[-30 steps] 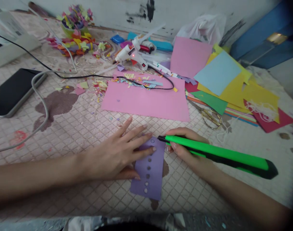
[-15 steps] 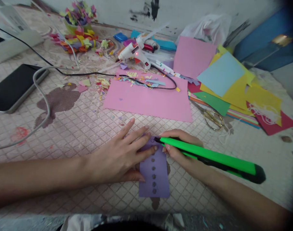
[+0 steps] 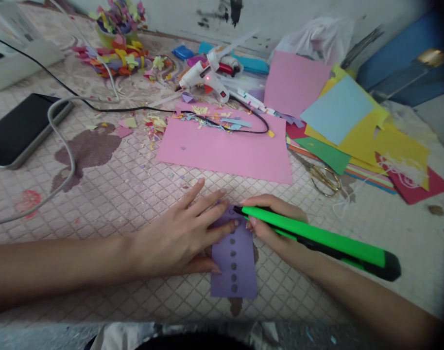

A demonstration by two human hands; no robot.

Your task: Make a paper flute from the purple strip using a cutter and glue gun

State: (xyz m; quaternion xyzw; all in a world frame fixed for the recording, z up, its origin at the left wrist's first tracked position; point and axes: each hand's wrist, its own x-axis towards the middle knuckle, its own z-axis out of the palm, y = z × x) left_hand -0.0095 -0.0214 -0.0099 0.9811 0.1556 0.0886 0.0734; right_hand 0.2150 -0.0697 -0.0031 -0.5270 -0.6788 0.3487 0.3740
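Small card [image 3: 241, 262] on table [image 3: 152, 299], near front edge. Large sheet [image 3: 225, 158] behind it, paper scraps [image 3: 238, 121] on sheet's rear part. Glue gun [image 3: 209, 74] behind sheet. Phone [image 3: 21, 129] far left. Scissors [image 3: 315, 170] right of sheet, paper stack [image 3: 338, 112] behind scissors.

Card [image 3: 246, 265], six o'clock: purple, dark dots in line
Cutter [image 3: 316, 232], four o'clock: green and black
Tablecloth [image 3: 105, 209]: beige, diamond lattice
Sheet [image 3: 225, 160], twelve o'clock: pink

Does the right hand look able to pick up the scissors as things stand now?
Probably not: the right hand holds the green cutter, though the scissors' gold handles lie uncovered nearby.
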